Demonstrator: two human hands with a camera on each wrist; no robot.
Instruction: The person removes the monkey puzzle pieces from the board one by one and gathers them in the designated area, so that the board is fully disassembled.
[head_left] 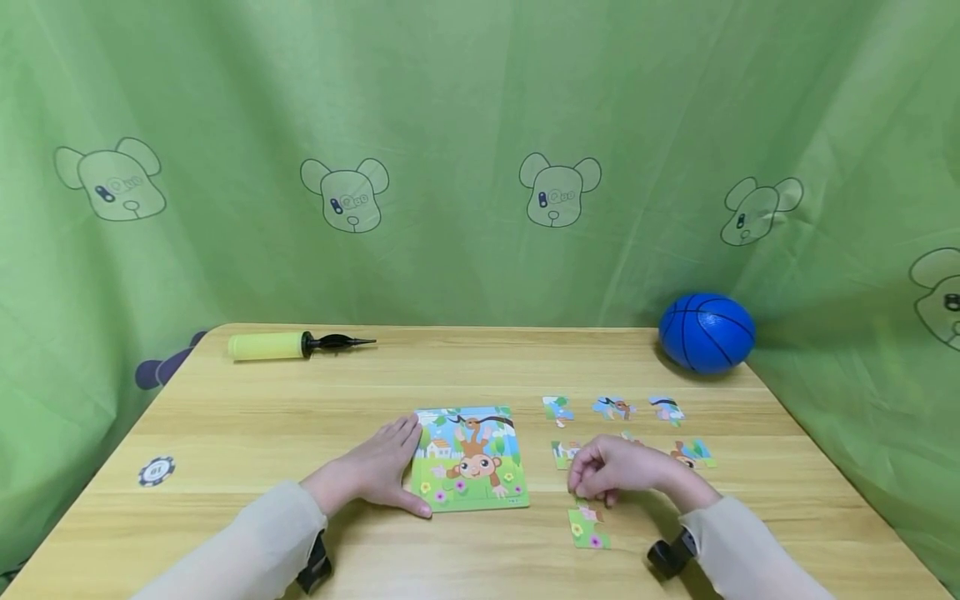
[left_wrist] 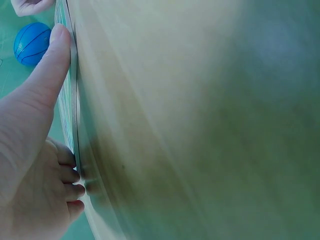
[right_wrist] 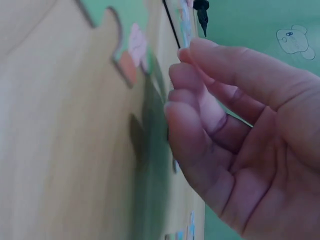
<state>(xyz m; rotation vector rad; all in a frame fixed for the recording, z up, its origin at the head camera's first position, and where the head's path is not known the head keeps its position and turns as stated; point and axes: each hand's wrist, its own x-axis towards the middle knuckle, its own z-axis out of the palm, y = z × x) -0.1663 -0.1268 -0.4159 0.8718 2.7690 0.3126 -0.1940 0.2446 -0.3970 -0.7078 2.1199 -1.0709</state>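
Your left hand lies flat with straight fingers, pressing the left edge of the puzzle board in the middle of the table. Keep it there so the board cannot slide. Your right hand has curled fingers just above a green puzzle piece; I cannot tell if it holds anything. Pick that piece up by its edges, slowly.

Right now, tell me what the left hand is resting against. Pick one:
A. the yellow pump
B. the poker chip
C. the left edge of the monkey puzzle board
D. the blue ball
C: the left hand lies flat on the table with its fingers along the left edge of the monkey puzzle board, far from the other three things.
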